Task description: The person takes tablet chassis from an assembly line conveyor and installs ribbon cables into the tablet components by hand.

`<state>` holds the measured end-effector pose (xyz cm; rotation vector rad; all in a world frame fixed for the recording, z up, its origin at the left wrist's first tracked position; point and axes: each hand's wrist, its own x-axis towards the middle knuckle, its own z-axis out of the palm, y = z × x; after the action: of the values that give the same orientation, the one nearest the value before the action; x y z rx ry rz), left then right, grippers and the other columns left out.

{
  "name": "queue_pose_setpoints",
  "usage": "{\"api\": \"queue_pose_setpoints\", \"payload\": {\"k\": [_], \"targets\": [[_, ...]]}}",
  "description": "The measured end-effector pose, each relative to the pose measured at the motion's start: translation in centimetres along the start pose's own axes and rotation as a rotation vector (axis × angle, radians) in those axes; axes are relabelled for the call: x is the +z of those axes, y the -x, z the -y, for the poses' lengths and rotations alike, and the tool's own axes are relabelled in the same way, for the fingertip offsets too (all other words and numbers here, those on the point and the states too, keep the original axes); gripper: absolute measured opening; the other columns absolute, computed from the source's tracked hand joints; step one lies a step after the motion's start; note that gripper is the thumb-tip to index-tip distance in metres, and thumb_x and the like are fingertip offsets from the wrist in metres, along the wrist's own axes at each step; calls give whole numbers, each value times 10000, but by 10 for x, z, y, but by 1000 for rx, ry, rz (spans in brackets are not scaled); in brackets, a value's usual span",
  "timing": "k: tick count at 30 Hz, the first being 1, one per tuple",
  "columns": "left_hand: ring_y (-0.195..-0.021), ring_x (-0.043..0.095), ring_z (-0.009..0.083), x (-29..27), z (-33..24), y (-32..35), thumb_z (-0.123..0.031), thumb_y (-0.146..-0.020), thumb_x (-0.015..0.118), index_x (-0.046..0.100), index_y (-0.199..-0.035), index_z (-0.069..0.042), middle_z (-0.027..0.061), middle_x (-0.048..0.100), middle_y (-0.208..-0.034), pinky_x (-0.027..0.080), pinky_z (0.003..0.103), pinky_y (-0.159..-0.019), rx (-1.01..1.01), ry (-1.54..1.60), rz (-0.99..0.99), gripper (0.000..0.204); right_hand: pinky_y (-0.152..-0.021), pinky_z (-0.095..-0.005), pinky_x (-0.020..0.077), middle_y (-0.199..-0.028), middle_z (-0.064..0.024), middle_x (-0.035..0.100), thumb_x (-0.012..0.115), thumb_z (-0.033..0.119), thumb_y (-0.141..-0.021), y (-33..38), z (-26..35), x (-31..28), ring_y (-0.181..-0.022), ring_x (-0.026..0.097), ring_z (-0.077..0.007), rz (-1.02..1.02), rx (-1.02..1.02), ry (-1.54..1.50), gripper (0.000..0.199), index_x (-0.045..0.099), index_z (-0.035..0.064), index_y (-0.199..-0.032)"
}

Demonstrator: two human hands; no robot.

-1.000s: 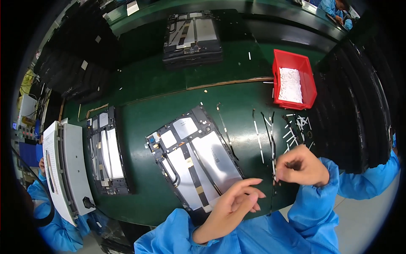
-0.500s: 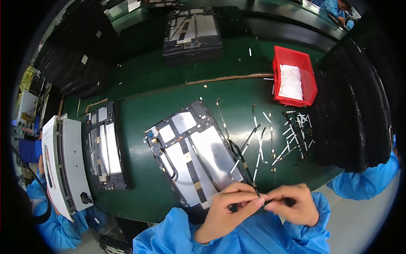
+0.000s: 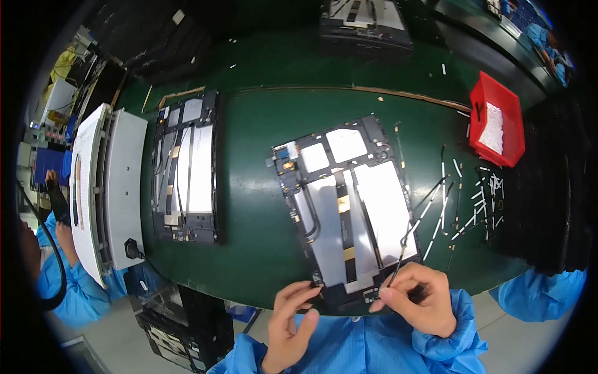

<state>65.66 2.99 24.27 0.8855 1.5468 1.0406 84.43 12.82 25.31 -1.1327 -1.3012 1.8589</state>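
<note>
In front of me lies an opened tablet-like device (image 3: 386, 206) with a black frame, silver panels and dark flat cables inside. My left hand (image 3: 289, 327) is at its near left corner, fingers apart and holding nothing; the fingertips appear to touch the frame edge. Over the near right corner, my right hand (image 3: 420, 299) pinches the end of a thin black flexible cable (image 3: 397, 260). That cable slants up along the device's right side and carries a white strip part-way. Its pinched end is hidden by my fingers.
Loose black cables and white strips (image 3: 476, 215) are scattered right of the device, below a red bin (image 3: 514, 128) of white pieces. A second opened device (image 3: 199, 162) lies left, beside a white box (image 3: 128, 187). Black stacks (image 3: 548, 199) stand right. People in blue work nearby.
My left hand has let go of the cable and moved left to the device's near corner. My right hand keeps the cable, now over the near right corner. The view has shifted left.
</note>
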Motion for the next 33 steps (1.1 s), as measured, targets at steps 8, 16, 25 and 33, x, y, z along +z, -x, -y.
{"api": "queue_pose_setpoints", "payload": {"k": [8, 16, 25, 33], "targets": [[-1274, 323, 224, -2, -3, 8, -222, -926, 473, 425, -1308, 10, 124, 299, -1398, 302, 308, -981, 14, 186, 109, 450, -438, -161, 323, -760, -57, 671, 626, 32, -825, -15, 1, 27, -499, 419, 9, -39, 61, 255, 73, 601, -25, -864], [-1306, 283, 221, -12, 18, 1, -198, -956, 413, 530, -1192, 0, 126, 276, -1424, 221, 352, -1052, -177, 917, 199, 330, -482, -283, 423, -724, -110, 539, 660, 19, -756, -27, 2, 41, -558, 537, -209, -5, -153, 610, 82, 598, -13, -800], [-1009, 528, 178, 5, 26, -36, 49, -818, 576, 515, -1049, 23, 147, 449, -1195, 443, 270, -859, 189, 224, -183, 240, -599, -369, 486, -846, -147, 520, 626, -6, -715, -33, -4, 47, -707, 568, -322, 41, -219, 873, 165, 552, -14, -862], [-902, 535, 123, 2, 22, -43, 89, -776, 596, 532, -1036, 21, 128, 453, -1141, 446, 234, -799, 212, 65, -156, 277, -612, -371, 479, -835, -130, 509, 640, 25, -727, -33, -2, 47, -723, 561, -305, 81, -222, 875, 179, 565, -12, -885]]}}
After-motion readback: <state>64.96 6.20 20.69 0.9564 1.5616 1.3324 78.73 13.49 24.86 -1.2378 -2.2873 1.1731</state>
